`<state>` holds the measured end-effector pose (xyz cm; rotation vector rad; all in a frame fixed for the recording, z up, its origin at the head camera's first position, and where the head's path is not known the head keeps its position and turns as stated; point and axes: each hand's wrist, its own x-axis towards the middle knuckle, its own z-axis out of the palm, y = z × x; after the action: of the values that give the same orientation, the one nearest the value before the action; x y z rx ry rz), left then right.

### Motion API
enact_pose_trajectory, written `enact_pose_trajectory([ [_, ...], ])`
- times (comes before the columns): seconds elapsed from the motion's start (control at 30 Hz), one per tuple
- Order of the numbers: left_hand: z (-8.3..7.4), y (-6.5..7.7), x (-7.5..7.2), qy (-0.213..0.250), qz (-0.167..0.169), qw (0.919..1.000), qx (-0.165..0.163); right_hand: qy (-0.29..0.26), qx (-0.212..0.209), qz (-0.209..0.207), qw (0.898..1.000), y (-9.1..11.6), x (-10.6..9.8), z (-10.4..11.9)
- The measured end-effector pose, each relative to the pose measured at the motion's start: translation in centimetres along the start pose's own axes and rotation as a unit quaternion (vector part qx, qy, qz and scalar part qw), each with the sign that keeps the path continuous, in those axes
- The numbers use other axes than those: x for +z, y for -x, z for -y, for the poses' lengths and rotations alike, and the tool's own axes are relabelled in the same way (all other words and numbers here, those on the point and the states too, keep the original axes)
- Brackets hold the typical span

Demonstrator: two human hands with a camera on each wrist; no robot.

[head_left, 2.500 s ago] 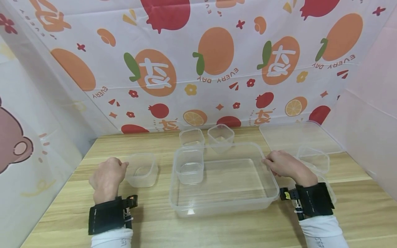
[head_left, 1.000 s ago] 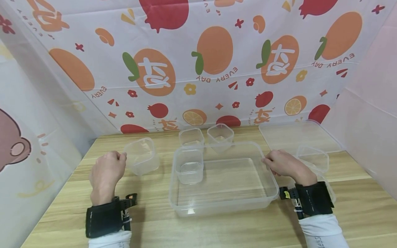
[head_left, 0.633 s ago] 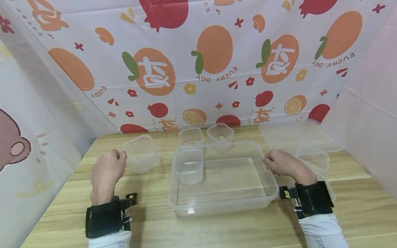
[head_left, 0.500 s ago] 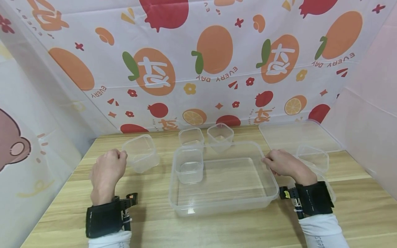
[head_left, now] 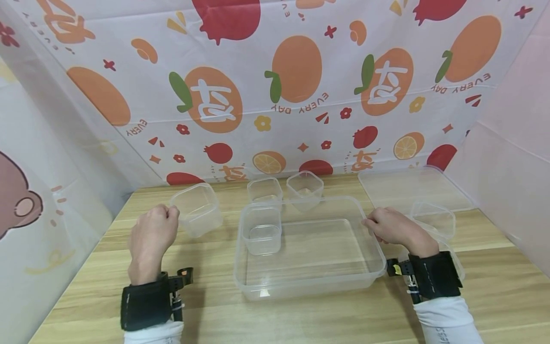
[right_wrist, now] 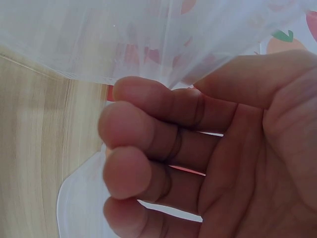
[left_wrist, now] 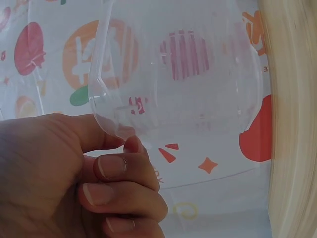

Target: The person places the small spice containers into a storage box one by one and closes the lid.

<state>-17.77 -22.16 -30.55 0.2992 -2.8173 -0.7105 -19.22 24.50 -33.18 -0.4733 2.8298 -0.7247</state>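
My left hand [head_left: 153, 235] pinches the rim of a small clear plastic container [head_left: 200, 210], which hangs tilted at the left of the table. In the left wrist view, thumb and index finger meet on the edge of that small container [left_wrist: 178, 84], the other fingers curled beneath. My right hand [head_left: 396, 228] grips the right rim of a large clear rectangular container [head_left: 318, 282]. The right wrist view shows thumb and index finger pinching the large container's wall [right_wrist: 114, 39]. Inside the large container, at its left back corner, sits another small clear container [head_left: 263, 241].
Two small clear containers [head_left: 265, 187] [head_left: 305, 185] stand behind the large one. A large flat clear lid [head_left: 412, 186] lies at the back right, and a further small clear container [head_left: 438, 220] is by the right wrist. A fruit-print cloth [head_left: 296, 138] hangs behind the wooden table [head_left: 275, 320].
Over the last seconds my left hand has lifted and tilted the small container from the table, moving it slightly back. Lately it shifts a little right. The right hand keeps its grip.
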Motion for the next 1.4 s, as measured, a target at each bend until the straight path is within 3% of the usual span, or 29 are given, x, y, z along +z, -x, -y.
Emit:
enact_pose_trajectory([
  [1.4, -2.3, 0.5, -0.6, 0.021, -0.044, 0.9984, 0.029, -0.007, 0.004, 0.006, 1.000, -0.2, 0.0, -0.3],
])
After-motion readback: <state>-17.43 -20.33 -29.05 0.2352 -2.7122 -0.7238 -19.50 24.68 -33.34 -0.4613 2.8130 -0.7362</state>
